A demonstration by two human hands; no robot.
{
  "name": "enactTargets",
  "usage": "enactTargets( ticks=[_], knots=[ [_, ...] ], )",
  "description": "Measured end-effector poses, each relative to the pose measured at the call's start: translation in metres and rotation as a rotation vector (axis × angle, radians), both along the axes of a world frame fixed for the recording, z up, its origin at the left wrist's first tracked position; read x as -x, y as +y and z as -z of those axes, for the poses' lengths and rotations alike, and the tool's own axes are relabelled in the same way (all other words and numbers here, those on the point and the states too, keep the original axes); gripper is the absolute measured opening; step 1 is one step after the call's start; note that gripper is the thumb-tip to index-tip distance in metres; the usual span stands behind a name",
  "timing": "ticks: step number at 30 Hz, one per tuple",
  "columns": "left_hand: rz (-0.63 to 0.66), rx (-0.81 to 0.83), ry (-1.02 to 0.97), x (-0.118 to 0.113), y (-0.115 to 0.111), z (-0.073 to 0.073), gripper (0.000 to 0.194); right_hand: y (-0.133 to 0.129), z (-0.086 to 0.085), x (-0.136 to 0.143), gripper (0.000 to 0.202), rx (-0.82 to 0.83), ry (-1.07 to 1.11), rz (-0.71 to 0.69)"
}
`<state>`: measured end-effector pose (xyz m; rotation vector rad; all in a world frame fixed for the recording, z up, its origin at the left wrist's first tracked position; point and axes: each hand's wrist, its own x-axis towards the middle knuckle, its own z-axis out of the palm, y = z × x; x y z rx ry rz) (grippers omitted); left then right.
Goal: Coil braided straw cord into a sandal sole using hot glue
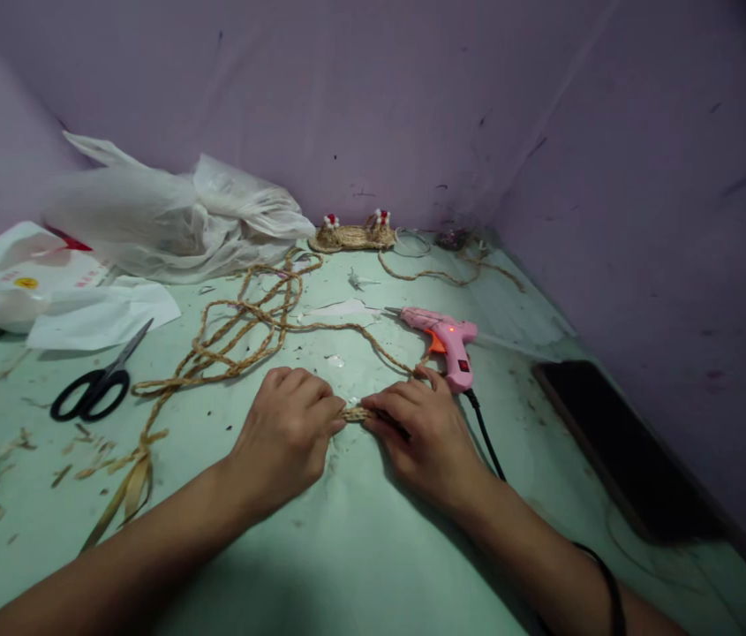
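Observation:
My left hand [293, 424] is closed, its thumb and fingers pinching one end of a short piece of braided straw cord [354, 413]. The other end is gripped by my right hand [422, 433], also closed, so the piece lies between the two just above the table. From near my right hand a long braided cord [373, 340] runs left into a loose tangle, ending in a knotted tuft of flat strips [138, 481]. Just beyond my right hand lies a pink glue gun [455, 340] with an orange trigger and a small lit light. My fingers hide most of the short piece.
Black-handled scissors [102, 384] lie at left among straw scraps. White plastic bags [174, 212] stand behind them. A woven piece with red and white beads [356, 237] sits by the wall. A dark phone [624, 450] lies at right, past the gun's black cable [488, 437].

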<state>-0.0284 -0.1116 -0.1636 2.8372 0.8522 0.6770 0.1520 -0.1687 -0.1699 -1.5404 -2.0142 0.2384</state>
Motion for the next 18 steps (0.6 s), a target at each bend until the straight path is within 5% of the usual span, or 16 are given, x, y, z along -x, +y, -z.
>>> enactTargets(
  ticks=[12, 16, 18],
  knots=[
    [0.062, -0.018, -0.034, -0.008, 0.0, 0.003, 0.022, 0.0, -0.006, 0.002, 0.013, 0.028, -0.069, 0.031],
    [0.102, -0.002, -0.014, -0.01, 0.0, 0.003, 0.02, -0.002, -0.007, 0.004, 0.029, -0.017, -0.082, 0.023],
    [0.111, 0.038, -0.026, -0.009, 0.0, 0.004, 0.019, -0.001, -0.008, 0.006, 0.016, 0.008, -0.091, 0.0]
  ],
)
